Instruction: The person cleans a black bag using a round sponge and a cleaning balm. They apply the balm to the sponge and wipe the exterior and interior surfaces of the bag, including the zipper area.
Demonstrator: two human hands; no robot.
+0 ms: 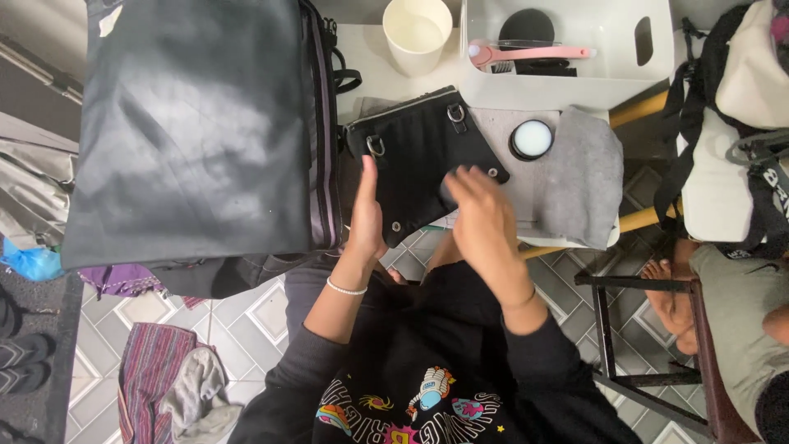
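Black pouch [423, 152]: it lies tilted on the small white table [370, 57] in front of me, zipper edge toward the far side, metal rings at two corners, small rivets along the near and right edges.
My left hand [366, 214]: flat and open, fingers straight and together, pressed against the pouch's left near edge; my thumb rests on the black fabric. It grips nothing, only steadies.
My right hand [485, 214]: laid over the pouch's near right part, fingers loosely curved with the tips on the fabric. Whether anything is pinched under them I cannot tell; the hand is blurred.
Pouch relative to fingers: most of it lies beyond my fingertips, between both hands and the far table edge.
Grey cloth [579, 185]: spread to the right of the pouch, partly under it, hanging over the table edge.
Round tin [532, 139]: black rim, pale inside, on the cloth just right of the pouch.
White cup [417, 33]: beyond the pouch.
White bin [657, 74]: far right, holding a pink brush [534, 53].
Large dark bag [189, 123]: just left of my left hand.
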